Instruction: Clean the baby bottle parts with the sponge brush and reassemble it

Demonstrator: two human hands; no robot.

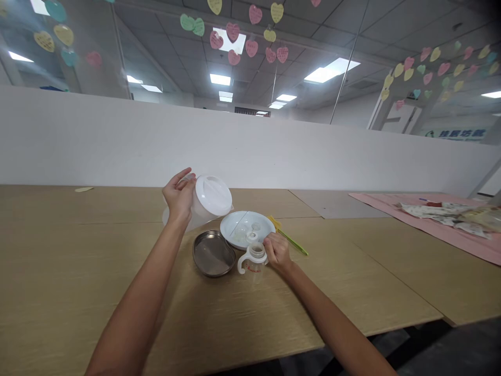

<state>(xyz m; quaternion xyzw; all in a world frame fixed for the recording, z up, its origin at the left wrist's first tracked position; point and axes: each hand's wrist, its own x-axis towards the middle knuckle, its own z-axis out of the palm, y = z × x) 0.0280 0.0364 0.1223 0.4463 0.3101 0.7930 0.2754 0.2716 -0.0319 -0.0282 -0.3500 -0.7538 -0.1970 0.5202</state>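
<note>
Forearms [143,295] out, my left hand [179,197] grips a tilted, round-lidded white plastic jug [213,196]; my right hand [278,251] curls closed at the uncapped, clear, white-handled bottle [253,267], no stream visible.

The translucent whitish plastic pitcher [201,215] has a brighter white round lid [213,195]. From here, the round shallow bowl [235,225] looks pale blue-white, and the kidney-shaped metal tray [213,253] is brownish silver. The clear bottle with white handles [256,259] carries red lettering. The long slim brush [293,241] pairs yellow with lime green. That wood-grain table [78,271] is tan, the spread cloth [442,230] plain pink, and those heart-shaped notes [255,14] mix pink, yellow and green.
</note>
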